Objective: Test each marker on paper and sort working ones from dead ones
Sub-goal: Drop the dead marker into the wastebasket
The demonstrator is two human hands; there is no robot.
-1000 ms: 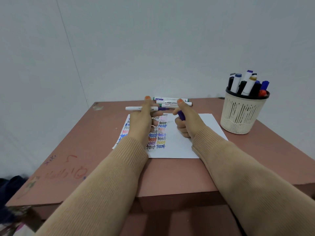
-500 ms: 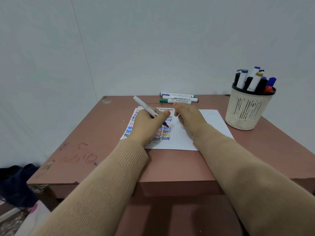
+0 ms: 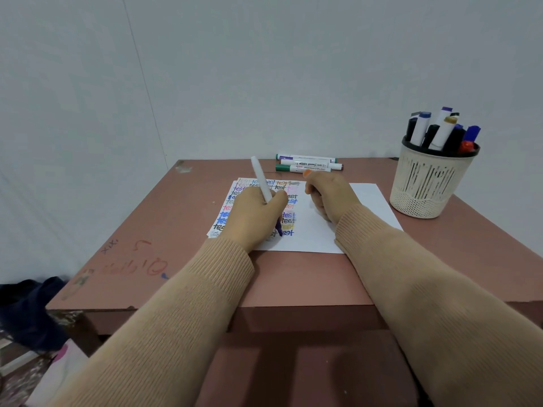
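Two hands on paper: left hand, fingers gripping white marker, purple tip at sheet; right hand, fingers curled, cannot tell what they hold.

Left hand grips marker, purple tip on paper. Right hand rests curled on paper. Three markers lie beyond; cup at right.

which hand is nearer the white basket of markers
Right. The right hand sits over the paper, just left of the basket; the left hand is farther left, holding a marker over the test words.
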